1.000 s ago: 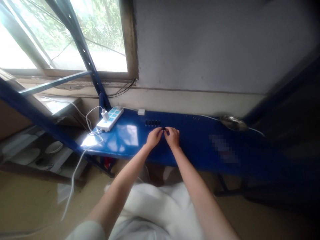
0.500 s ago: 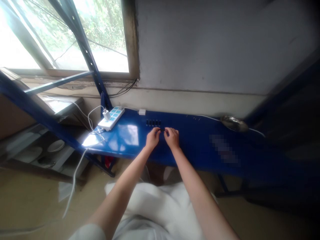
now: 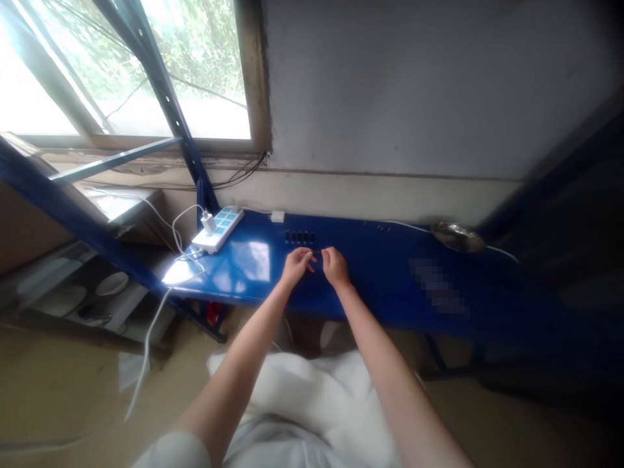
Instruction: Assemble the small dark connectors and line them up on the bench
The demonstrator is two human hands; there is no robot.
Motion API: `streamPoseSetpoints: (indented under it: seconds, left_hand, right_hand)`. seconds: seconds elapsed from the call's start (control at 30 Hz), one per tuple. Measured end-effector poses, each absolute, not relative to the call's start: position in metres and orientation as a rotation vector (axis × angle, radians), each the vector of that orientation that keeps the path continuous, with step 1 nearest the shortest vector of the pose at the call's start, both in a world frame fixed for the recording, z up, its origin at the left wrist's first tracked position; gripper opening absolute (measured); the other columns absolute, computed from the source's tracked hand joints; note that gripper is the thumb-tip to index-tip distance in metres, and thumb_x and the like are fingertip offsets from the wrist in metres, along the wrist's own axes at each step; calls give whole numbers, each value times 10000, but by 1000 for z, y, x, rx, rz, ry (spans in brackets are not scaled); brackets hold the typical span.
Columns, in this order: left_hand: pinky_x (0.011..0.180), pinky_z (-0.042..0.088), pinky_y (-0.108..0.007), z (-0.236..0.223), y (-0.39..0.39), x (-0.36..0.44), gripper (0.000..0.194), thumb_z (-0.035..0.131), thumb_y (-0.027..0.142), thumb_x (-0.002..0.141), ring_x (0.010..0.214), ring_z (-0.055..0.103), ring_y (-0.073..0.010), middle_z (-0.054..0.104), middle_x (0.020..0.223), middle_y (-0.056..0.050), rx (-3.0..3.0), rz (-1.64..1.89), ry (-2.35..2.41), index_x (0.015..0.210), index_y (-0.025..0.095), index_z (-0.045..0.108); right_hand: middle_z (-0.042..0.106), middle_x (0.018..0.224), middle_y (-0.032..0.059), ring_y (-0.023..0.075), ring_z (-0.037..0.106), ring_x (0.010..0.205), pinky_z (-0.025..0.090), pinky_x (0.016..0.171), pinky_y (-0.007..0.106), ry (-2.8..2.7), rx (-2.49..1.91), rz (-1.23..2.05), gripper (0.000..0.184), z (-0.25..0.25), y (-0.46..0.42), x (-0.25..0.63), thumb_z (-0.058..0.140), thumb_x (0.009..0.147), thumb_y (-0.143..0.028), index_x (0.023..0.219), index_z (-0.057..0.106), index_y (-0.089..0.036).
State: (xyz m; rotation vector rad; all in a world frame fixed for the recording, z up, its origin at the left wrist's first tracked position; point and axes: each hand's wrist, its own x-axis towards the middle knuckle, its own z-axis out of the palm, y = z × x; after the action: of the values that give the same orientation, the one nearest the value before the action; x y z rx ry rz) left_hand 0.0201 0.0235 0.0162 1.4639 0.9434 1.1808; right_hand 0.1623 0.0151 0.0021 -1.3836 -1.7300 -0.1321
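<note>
**Left hand** [image 3: 295,266]: right there at the front of the shelf, curled into a tight pinch, fingertips reaching in to the right.

**Right hand** [image 3: 335,266]: mirroring it, curled and pinching to the left, and the 2 hands are almost touching!

**Grip**: both nearly closed, with a thin dark piece [image 3: 317,251] spanning the small gap between them. It's too small to tell how firmly each hand has it.

**Thin dark piece**: held just above the blue steel shelf [image 3: 380,305], right in front of a row of small black pieces [image 3: 299,238].

**Further left**: a white power strip [image 3: 218,229] with a white charger [image 3: 208,223] plugged in.

**Further right**: a steel dish [image 3: 458,236] by the wall, and a pixelated patch [image 3: 437,286] on the shelf.
</note>
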Motion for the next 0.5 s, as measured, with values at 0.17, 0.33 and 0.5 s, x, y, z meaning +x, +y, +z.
streamPoseSetpoints:
  seconds: [0.17,0.33,0.5]
  left_hand:
    - [480,413,-196,15,25,20,257,461,396,826,443,546,-81,592,622,-2,1515,1159,949,802,143,497]
    - [506,414,-199,17,23,21,298,389,411,855,444,526,-76,553,568,20,1552,1109,1016,706,161,447]
    - [518,410,-208,19,22,22,363,350,464,858,433,513,-77,534,547,25,1550,1078,1055,661,167,422]
  right_hand:
    - [555,653,51,162,519,647,385,628,267,-1734,-1392,-142,375,1,15,161,236,919,-368,694,489,-207]
    - [527,620,39,154,494,615,372,611,263,-1750,-1377,-156,370,-1,17,161,242,918,-354,657,461,-210]
    - [522,623,35,153,487,613,371,612,263,-1763,-1373,-164,357,-5,19,162,245,917,-340,665,461,-211]
